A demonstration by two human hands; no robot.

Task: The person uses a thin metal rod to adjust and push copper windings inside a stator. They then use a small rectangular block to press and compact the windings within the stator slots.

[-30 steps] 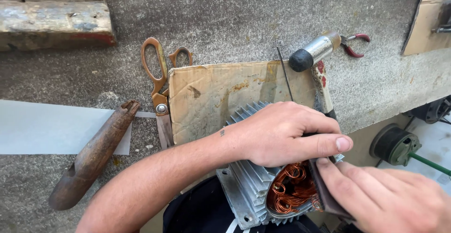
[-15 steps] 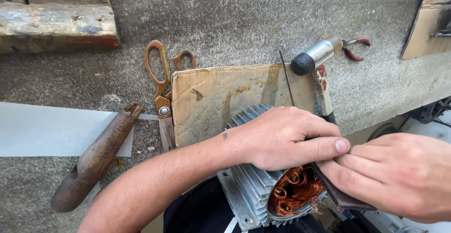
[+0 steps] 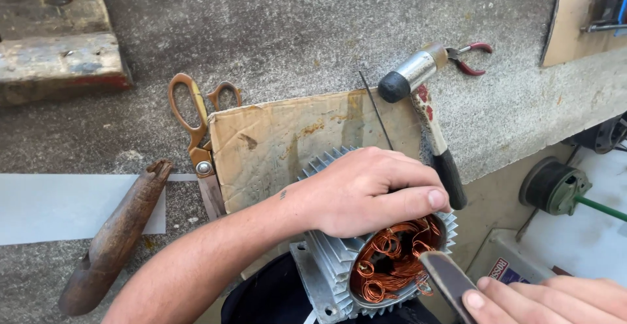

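My left hand [image 3: 369, 190] grips the top of a finned aluminium motor housing [image 3: 333, 265] and steadies it. Copper wire windings [image 3: 392, 262] show inside its open round end. My right hand [image 3: 555, 301] sits at the lower right and pinches a dark flat strip [image 3: 447, 278], whose tip rests at the rim of the opening. The housing lies against a piece of cardboard [image 3: 281, 144] on a concrete ledge [image 3: 294, 30].
Orange-handled scissors [image 3: 196, 128] lie left of the cardboard. A hammer [image 3: 424, 102], red-handled pliers [image 3: 473, 56] and a thin metal rod [image 3: 375, 108] lie behind my left hand. A rusty brown tool [image 3: 114, 239] rests on white paper [image 3: 59, 206]. A round black part [image 3: 555, 187] sits at right.
My right hand has drawn back down and to the right, out of the opening. The dark strip came with it, so more of the copper windings show. My left hand stays put.
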